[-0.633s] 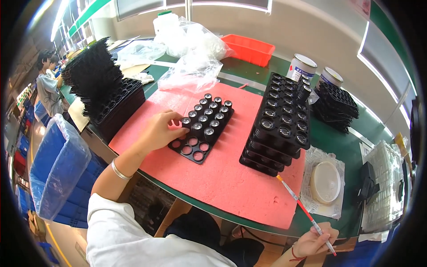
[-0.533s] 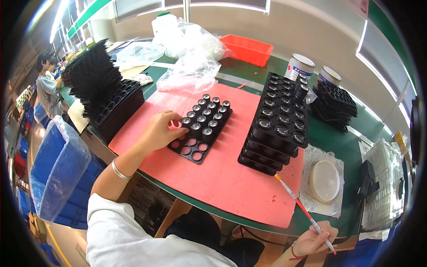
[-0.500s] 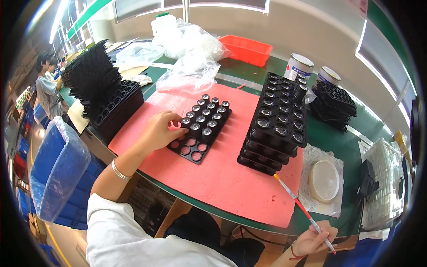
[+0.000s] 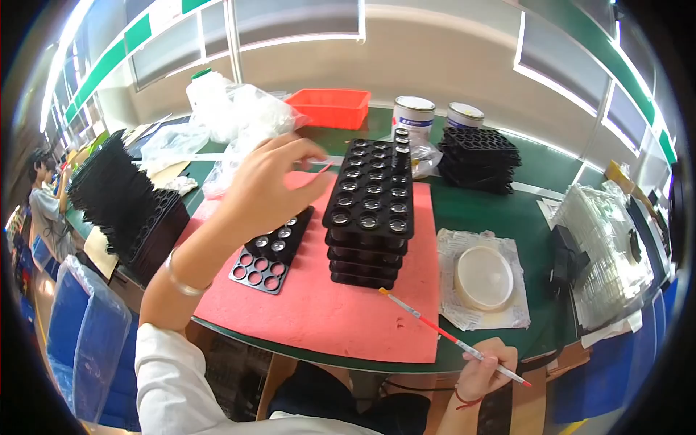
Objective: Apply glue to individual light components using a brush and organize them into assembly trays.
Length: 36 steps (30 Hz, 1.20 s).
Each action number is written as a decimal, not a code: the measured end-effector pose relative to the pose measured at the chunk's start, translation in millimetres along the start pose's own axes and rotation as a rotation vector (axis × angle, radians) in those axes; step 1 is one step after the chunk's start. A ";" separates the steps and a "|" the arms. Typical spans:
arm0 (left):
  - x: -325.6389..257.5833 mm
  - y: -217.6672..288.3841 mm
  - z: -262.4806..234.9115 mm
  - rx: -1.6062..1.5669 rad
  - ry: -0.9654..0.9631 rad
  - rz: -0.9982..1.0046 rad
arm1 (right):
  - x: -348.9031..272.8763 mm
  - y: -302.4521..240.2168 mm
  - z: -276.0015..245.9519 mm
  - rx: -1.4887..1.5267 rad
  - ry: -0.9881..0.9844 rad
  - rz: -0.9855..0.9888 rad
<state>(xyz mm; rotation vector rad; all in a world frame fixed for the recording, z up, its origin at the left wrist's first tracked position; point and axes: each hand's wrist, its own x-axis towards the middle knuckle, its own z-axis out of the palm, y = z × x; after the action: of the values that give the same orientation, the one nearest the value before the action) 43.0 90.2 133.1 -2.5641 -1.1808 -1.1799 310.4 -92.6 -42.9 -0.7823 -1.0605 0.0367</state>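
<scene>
The left hand is raised over the pink foam mat, thumb and fingers apart, and I see nothing held in it. Beneath lies a black tray, partly filled with shiny-topped cylinders. The right hand grasps a thin paintbrush, its tip near the front of the stacked black trays.

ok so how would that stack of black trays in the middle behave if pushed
The stack of black trays could shift in layers, being several tiers high. With pieces in its top holes, it may feel hefty. The raised black cylinders at the back might topple.
</scene>
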 end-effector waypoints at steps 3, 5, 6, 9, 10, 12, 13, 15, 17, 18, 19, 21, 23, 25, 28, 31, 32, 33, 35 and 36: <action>42.6 9.1 35.5 0.060 -0.032 0.096 | -0.3 3.0 -1.3 0.004 -0.052 -0.017; 62.3 15.1 53.5 0.096 -0.139 0.011 | 1.2 0.7 -0.1 0.008 -0.068 0.004; 68.8 14.1 62.7 0.083 -0.125 0.005 | 1.5 1.9 -1.5 0.031 -0.089 0.007; 75.7 14.2 76.3 0.083 -0.109 0.006 | 1.3 1.4 -2.6 0.046 -0.101 0.021; 76.5 14.1 79.3 0.072 -0.116 0.009 | 1.7 1.1 -2.5 0.033 -0.099 0.025; 76.0 13.8 79.2 0.016 -0.144 -0.036 | 2.2 1.0 -0.7 0.046 -0.107 0.030; 72.8 15.9 76.2 -0.023 -0.045 0.045 | 2.7 1.6 -1.2 0.046 -0.104 0.031; 64.6 21.2 64.6 -0.087 0.111 0.142 | 1.7 0.7 -2.3 0.033 -0.089 0.029; 41.6 48.7 40.7 -0.235 0.128 0.205 | 1.2 2.0 -3.0 0.015 -0.030 0.013; 26.0 59.6 33.6 -0.354 0.111 0.235 | 0.9 1.6 -3.2 0.009 0.007 0.006; 0.9 66.3 22.7 -0.446 0.031 0.276 | 1.0 -0.5 1.6 -0.027 0.059 -0.021; -33.6 60.4 16.4 -0.582 -0.088 0.546 | 0.1 -1.9 5.9 -0.013 0.112 -0.029; -68.5 54.3 27.3 -0.745 -0.266 0.538 | -1.3 -2.5 6.9 -0.033 0.161 -0.020; -93.6 39.3 46.1 -0.843 -0.384 0.341 | 0.7 -1.7 10.0 -0.038 0.166 -0.055; -110.4 23.6 70.9 -1.003 -0.558 -0.192 | 0.2 -1.0 5.5 -0.011 0.156 -0.045; -104.5 23.2 77.8 -1.241 -0.696 -0.576 | -0.4 3.0 2.0 0.042 0.152 -0.043; -105.2 20.9 79.8 -1.250 -0.689 -0.582 | -1.6 2.8 0.3 0.024 0.140 -0.024; -106.0 18.9 81.9 -1.253 -0.689 -0.619 | -1.1 1.2 0.0 0.022 0.130 -0.024; -107.8 14.2 83.1 -1.257 -0.690 -0.657 | -1.6 -3.1 3.6 0.099 0.001 0.032; -108.6 13.6 82.3 -1.264 -0.689 -0.644 | -1.9 -2.8 5.5 0.096 -0.003 0.032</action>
<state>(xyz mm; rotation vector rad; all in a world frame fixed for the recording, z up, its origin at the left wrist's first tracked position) 58.6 44.2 5.1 -3.9160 -1.9409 -1.5331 304.1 -92.2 -41.3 -0.7122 -1.0410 0.1155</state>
